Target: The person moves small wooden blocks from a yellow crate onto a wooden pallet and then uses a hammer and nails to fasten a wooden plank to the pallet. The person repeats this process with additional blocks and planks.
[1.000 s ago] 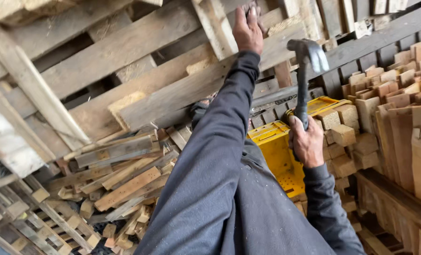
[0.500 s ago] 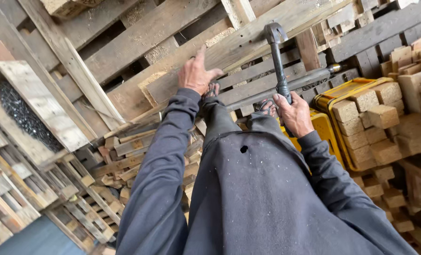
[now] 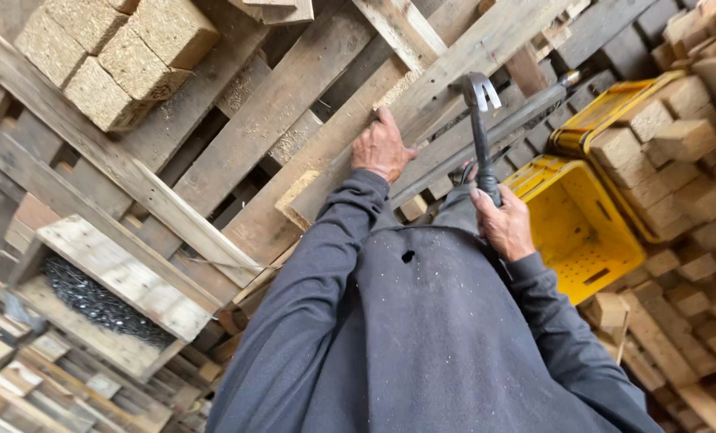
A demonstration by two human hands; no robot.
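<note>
The right hand (image 3: 504, 224) is gripping the handle of a claw hammer (image 3: 480, 128), its head resting against a long wooden plank (image 3: 422, 104) just above that hand. The left hand (image 3: 382, 148) is pressing flat, fingers spread, on the same plank. A yellow crate (image 3: 582, 232) is sitting just right of the right hand.

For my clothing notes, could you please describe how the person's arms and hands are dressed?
Both arms are in long, dark grey sleeves dusted with pale specks. The left hand and right hand are bare, with no gloves. The garment has a small hole.
</note>
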